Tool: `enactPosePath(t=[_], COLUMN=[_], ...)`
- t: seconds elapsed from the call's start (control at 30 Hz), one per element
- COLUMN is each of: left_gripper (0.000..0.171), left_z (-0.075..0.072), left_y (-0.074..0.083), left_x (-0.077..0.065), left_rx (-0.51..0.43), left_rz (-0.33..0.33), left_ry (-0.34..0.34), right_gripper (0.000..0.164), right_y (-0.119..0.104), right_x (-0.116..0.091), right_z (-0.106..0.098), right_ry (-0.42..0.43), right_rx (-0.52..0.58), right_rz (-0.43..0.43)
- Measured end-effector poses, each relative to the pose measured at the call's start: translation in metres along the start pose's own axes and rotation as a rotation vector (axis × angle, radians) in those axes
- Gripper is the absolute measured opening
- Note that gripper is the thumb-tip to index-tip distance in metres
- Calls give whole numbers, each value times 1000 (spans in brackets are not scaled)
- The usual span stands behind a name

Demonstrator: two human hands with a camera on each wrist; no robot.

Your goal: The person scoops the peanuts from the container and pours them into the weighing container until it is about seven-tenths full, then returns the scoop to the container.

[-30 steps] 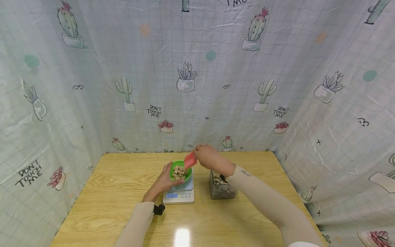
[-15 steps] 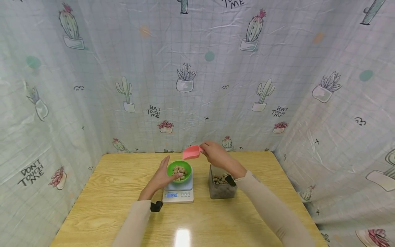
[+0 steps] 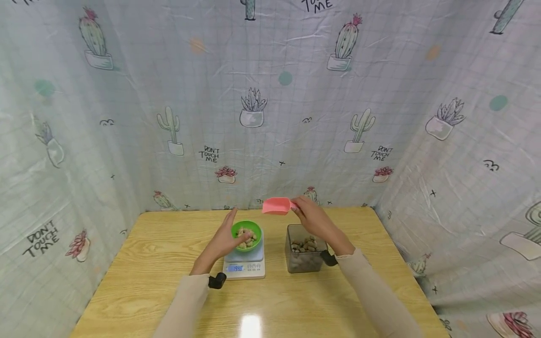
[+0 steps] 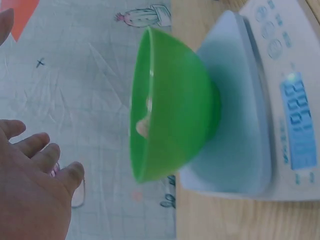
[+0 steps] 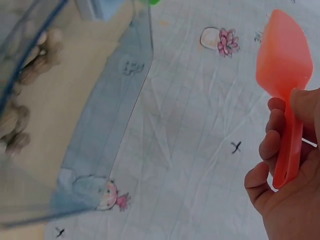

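A green bowl [image 3: 257, 228] with peanuts [image 3: 243, 243] in it stands on the platform of a white kitchen scale [image 3: 258, 273], whose lit display appears to read 194.0. My left hand [image 3: 221, 241] hovers at the bowl's left side, fingers spread and apart from it in the left wrist view. Over the table's back part, my right hand [image 3: 313, 217] grips the handle of a pink scoop [image 3: 276, 206]. The right wrist view shows the scoop [image 5: 285, 52] with the thumb and fingers round its handle; no peanuts are visible in it.
Right of the scale stands a clear, greyish square container [image 3: 303, 264] partly filled with peanuts [image 3: 305, 244], below my right hand. The wooden table [image 3: 177, 263] ends at a curtain [image 3: 279, 141] printed with cacti, which also hangs along both sides.
My right hand has tilted the scoop back from over the bowl and moved it right, toward the container. My left hand has let go of the bowl, which now sits level on the scale.
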State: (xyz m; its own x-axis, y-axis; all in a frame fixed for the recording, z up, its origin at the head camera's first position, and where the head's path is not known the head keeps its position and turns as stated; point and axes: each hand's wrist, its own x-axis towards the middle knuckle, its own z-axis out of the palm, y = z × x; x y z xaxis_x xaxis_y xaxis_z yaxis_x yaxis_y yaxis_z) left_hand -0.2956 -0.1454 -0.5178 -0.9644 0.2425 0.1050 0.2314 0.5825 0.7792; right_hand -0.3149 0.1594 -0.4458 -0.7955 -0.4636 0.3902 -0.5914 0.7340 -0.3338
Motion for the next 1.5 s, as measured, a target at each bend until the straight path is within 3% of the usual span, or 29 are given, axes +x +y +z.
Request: enactPosePath(t=[0.2, 0.43, 0.73, 0.93, 1.07, 1.27, 1.5], left_gripper=[101, 102, 99, 104, 114, 121, 121], left_z=[7, 26, 60, 83, 98, 120, 131], left_y=[23, 44, 63, 66, 60, 52, 52], left_x=[1, 3, 10, 18, 24, 33, 36], left_rx=[-28, 15, -37, -21, -18, -72, -137], left_rz=[45, 106, 116, 122, 138, 87, 64], left_ry=[-25, -23, -141, -217, -248, -284, -321], right_gripper=[24, 21, 19, 17, 15, 15, 11], right_y=[12, 28, 44, 51, 50, 49, 50], right_x=[-23, -45, -63, -70, -68, -65, -65], right_z=[-9, -23, -37, -43, -43, -38, -37], right_ry=[33, 53, 26, -35, -88, -139, -169], right_rx=[-60, -103, -264, -372, -489, -612, -679], right_rz=[-5, -59, -99, -129, -172, -242, -319])
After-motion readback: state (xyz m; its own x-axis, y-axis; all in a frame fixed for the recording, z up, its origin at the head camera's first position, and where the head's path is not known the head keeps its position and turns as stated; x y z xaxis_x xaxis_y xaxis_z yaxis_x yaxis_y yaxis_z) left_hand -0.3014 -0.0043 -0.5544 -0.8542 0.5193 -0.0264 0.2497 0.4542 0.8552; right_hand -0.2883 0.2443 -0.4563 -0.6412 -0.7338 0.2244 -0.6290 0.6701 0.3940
